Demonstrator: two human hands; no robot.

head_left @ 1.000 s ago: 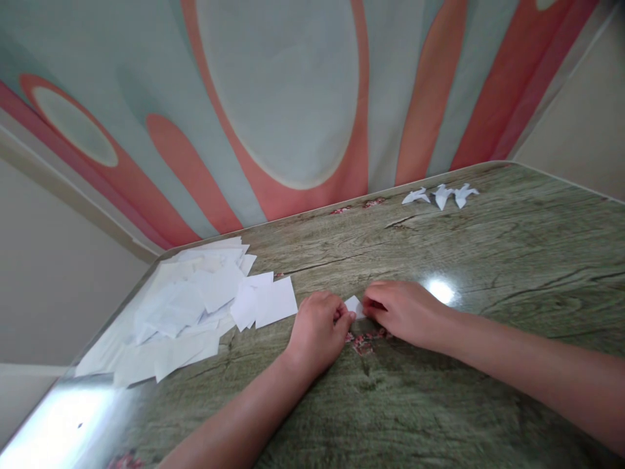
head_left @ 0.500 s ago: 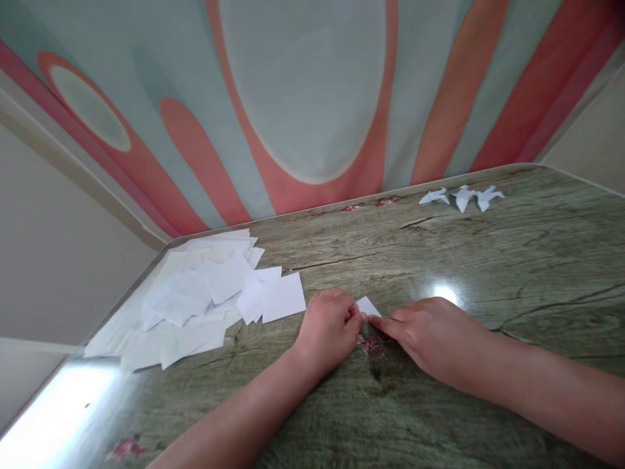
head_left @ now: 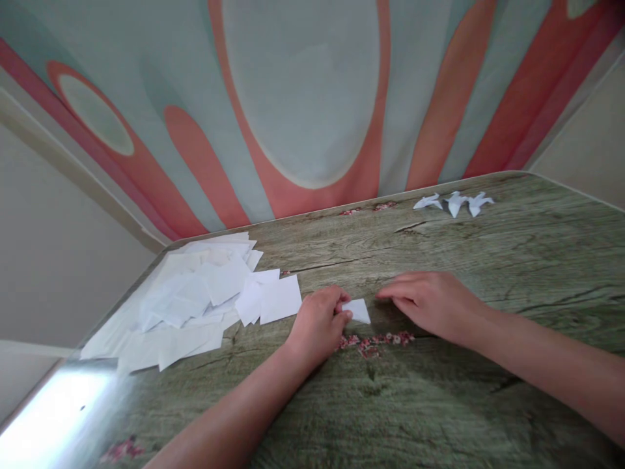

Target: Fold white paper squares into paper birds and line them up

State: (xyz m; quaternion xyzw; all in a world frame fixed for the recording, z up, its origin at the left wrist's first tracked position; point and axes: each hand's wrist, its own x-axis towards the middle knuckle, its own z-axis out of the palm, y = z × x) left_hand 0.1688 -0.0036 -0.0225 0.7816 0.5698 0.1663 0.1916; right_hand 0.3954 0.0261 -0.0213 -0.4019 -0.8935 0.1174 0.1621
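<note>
One paper (head_left: 359, 311), seemingly between left fingers (head_left: 344, 318)

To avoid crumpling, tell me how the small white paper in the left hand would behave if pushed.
The small white paper, held at one edge by the left hand, is probably light, being so small. It seems fairly stiff, as its free part shows no clear droop. Being flat, it would likely slide on the glossy table, not roll.
</note>
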